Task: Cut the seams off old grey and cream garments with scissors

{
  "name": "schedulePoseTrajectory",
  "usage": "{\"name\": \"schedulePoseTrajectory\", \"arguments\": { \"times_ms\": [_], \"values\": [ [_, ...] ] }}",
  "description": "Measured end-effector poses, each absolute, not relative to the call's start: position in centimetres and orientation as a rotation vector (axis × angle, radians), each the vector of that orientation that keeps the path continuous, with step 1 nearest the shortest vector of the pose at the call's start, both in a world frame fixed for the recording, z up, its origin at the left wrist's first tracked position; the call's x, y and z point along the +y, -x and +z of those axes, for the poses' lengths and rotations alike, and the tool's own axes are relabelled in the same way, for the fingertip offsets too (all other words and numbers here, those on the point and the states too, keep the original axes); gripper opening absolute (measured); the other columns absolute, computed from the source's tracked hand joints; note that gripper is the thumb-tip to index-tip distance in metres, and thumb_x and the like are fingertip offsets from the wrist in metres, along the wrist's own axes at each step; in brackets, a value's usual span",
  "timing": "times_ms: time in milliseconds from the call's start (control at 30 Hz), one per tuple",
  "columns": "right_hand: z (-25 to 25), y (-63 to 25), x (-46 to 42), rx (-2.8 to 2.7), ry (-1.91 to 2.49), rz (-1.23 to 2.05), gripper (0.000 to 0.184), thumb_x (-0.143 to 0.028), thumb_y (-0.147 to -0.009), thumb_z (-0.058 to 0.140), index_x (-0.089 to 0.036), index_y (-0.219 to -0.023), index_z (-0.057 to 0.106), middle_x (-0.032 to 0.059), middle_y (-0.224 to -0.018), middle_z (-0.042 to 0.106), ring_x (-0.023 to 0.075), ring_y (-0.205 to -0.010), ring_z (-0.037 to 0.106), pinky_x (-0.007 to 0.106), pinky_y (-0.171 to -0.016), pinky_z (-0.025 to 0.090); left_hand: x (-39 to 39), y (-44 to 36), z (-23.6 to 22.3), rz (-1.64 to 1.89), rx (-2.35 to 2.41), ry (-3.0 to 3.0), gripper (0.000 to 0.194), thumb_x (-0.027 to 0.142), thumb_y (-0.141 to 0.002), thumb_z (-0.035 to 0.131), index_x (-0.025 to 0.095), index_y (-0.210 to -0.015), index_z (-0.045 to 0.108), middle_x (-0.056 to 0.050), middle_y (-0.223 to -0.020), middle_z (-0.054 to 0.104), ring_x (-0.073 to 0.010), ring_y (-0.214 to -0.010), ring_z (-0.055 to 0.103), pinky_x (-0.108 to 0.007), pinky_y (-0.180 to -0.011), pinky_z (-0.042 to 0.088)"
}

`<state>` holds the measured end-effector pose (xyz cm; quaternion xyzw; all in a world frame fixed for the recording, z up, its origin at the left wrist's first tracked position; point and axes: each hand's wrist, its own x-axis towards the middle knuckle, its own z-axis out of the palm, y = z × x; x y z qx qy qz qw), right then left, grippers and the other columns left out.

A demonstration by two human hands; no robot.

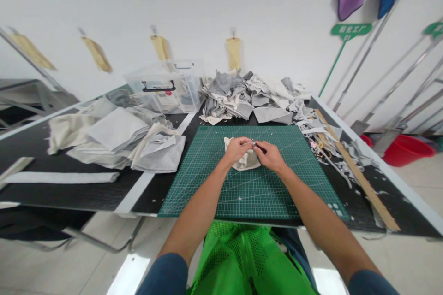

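Observation:
Over the middle of a green cutting mat point(207, 184), my left hand point(238, 148) pinches the upper edge of a small off-white cloth piece point(246, 161). The cloth hangs crumpled below my fingers, its lower part resting on or just above the mat. My right hand point(272, 156) is closed around a small black-handled tool point(260, 148) with a metal tip. That tip meets the cloth's edge right at my left fingertips. Whether it is a seam ripper or small snips I cannot tell.
Folded grey and cream fabric point(117, 131) lies to the left, with a fabric roll point(62, 177) nearer. Behind the mat are a clear plastic box point(166, 90) and a heap of cloth scraps point(231, 94). A wooden ruler point(360, 175) and cut strips point(321, 140) lie right.

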<state>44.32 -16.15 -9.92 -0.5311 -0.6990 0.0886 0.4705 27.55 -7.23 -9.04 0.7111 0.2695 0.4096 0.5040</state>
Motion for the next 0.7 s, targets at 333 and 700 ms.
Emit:
{"name": "schedulePoseTrajectory", "arguments": {
  "times_ms": [333,700],
  "values": [
    [-10.29,-44.41,-15.91,-1.684,1.287,0.264,0.027,-0.036,-0.098,0.057,-0.023,-0.109,0.077,0.0080,-0.100,0.077,0.0216,-0.090,0.069,0.033,-0.082,0.052,-7.28,-27.56,-9.07,0.978,0.672,-1.798,0.018,0.031,-0.080,0.069,0.015,-0.084,0.077,-0.004,-0.081,0.075,-0.0155,-0.074,0.064,-0.027,-0.072,0.050],
    [-10.20,-44.07,-15.90,-1.586,1.291,0.407,0.030,-0.041,-0.094,0.061,-0.022,-0.107,0.079,0.0060,-0.091,0.075,0.0205,-0.082,0.066,0.033,-0.076,0.050,-7.24,-27.67,-9.26,0.977,0.671,-1.748,0.020,0.033,-0.079,0.070,0.016,-0.085,0.078,-0.005,-0.082,0.076,-0.0162,-0.076,0.064,-0.028,-0.073,0.049]
  ]
}}
